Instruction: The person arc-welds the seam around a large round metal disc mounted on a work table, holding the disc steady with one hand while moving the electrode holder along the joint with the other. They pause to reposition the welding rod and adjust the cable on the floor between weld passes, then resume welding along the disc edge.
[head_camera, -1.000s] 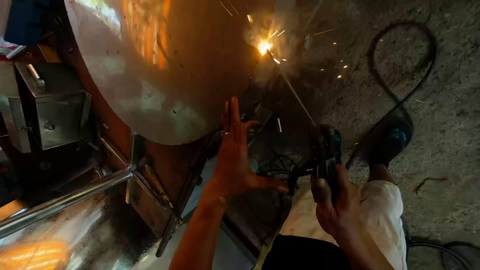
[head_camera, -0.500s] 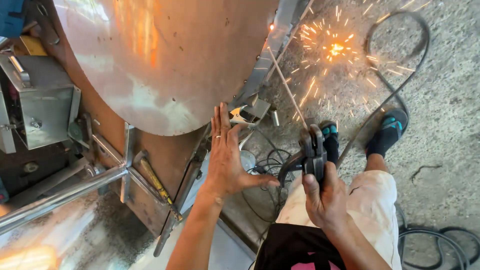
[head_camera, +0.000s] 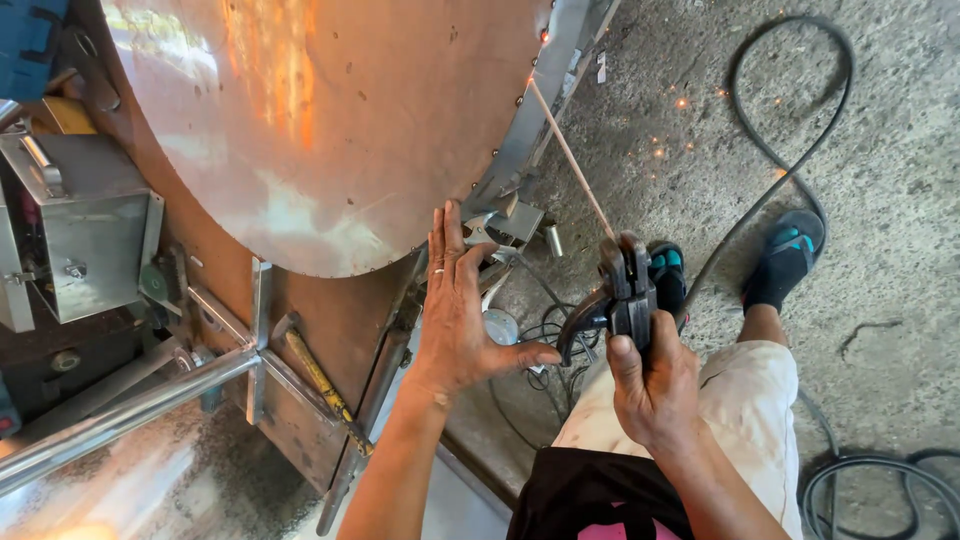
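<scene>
My right hand (head_camera: 650, 385) grips a black welding electrode holder (head_camera: 622, 290). Its thin welding rod (head_camera: 570, 155) slants up and left, the tip touching the rim of a large shiny metal drum (head_camera: 330, 130). My left hand (head_camera: 458, 310) is flat and open with fingers spread, held up beside the drum's lower edge, thumb pointing toward the holder. It wears a ring and holds nothing. A few orange sparks (head_camera: 665, 140) lie scattered on the concrete floor right of the rod.
A black cable (head_camera: 790, 170) loops over the floor at upper right and coils at lower right. My feet in blue-strapped sandals (head_camera: 785, 255) stand below it. A grey metal box (head_camera: 85, 235) and a steel tube frame (head_camera: 130, 410) sit at left.
The bright burst of sparks has died to a few faint ones. The view has shifted closer to the drum. Both hands have stayed in nearly the same pose.
</scene>
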